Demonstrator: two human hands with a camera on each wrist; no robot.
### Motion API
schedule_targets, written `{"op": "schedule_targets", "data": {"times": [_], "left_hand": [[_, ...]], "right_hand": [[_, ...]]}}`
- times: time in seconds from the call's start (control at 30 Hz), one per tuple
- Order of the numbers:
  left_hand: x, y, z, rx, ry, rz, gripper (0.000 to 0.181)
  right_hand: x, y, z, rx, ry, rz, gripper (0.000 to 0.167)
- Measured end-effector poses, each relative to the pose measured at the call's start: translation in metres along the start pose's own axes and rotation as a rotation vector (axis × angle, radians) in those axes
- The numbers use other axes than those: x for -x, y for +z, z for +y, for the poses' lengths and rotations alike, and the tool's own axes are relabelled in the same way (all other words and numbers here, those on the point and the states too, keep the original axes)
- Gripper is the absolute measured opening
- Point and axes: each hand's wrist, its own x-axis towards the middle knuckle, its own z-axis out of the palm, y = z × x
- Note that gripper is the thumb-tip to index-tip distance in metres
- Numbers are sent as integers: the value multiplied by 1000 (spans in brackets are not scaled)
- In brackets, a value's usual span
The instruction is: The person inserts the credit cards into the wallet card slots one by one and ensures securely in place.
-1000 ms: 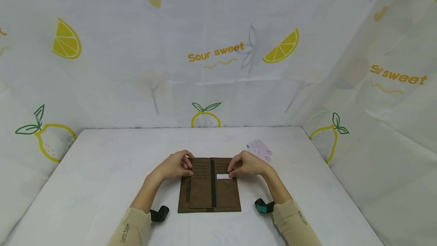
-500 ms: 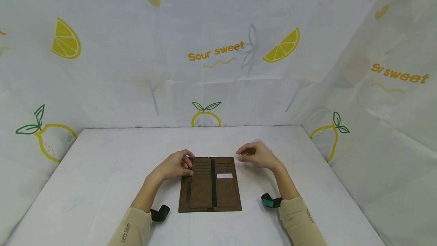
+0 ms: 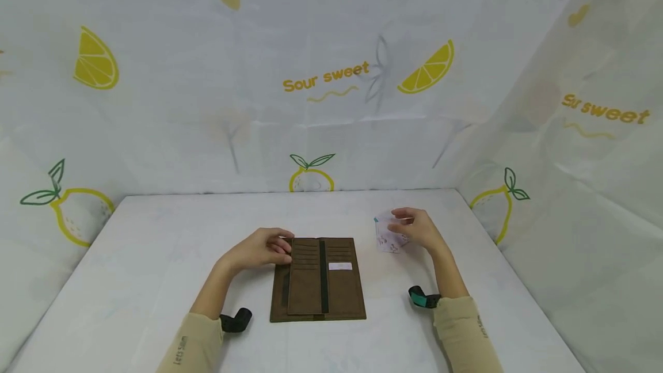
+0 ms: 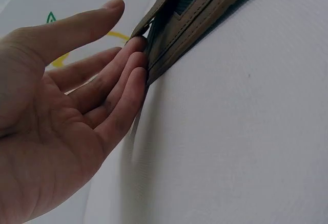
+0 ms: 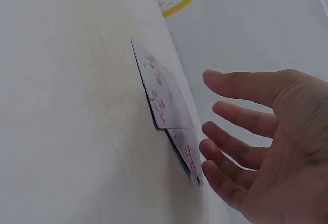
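A brown bifold wallet (image 3: 304, 295) lies spread open on the table, with card slots on both panels. One pale card (image 3: 340, 266) shows in a slot of its right panel. My left hand (image 3: 258, 249) touches the wallet's upper left edge with its fingertips; in the left wrist view the thumb stands apart from the leather (image 4: 169, 44). To the right of the wallet lie overlapping pale pink cards (image 3: 387, 240) with a flower print (image 5: 161, 93). My right hand (image 3: 420, 229) hovers just beside and over them, fingers loosely bent, holding nothing.
The white table (image 3: 171, 269) ends at a white curtain with lemon prints (image 3: 331, 131) behind and at the sides. Each wrist carries a black camera mount (image 3: 237, 321) that sticks out inward, low over the table.
My right hand has left the card in the wallet's right panel and moved right and back to the loose cards. The left hand has stayed at the wallet's edge.
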Motion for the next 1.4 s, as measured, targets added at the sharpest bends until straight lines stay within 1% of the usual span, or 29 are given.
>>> {"op": "schedule_targets", "data": {"times": [0.13, 0.23, 0.4, 0.5, 0.6, 0.67, 0.83, 0.9, 1.13, 1.23, 1.4], "left_hand": [[3, -4, -5, 109, -31, -30, 58], [4, -6, -7, 162, -42, -44, 57], [4, -7, -9, 195, -72, -37, 56], [4, -8, -10, 199, -66, -36, 55], [4, -8, -10, 203, -66, -35, 55], [4, -8, -11, 204, -68, -37, 55], [4, -9, -12, 209, -60, -40, 54], [4, -9, -12, 209, -59, -41, 54], [4, -11, -16, 216, -53, -47, 54], [4, -10, -17, 218, -48, -48, 54], [4, -9, -17, 209, -56, -42, 54]], "right_hand": [[-2, 0, 0, 36, 26, -47, 54], [-2, 1, 0, 55, 29, -68, 55], [-2, 2, 0, 89, 16, -109, 68], [-2, 3, 0, 112, 12, -127, 77], [-2, 3, 1, 134, 12, -130, 81], [-2, 3, 2, 142, 8, -131, 80], [-1, 2, 4, 132, 15, -110, 65], [-1, 2, 4, 123, 22, -98, 62], [0, 1, 3, 145, 20, -86, 65], [1, 1, 2, 146, 31, -79, 64], [2, 1, 1, 129, 58, -63, 62]]}}
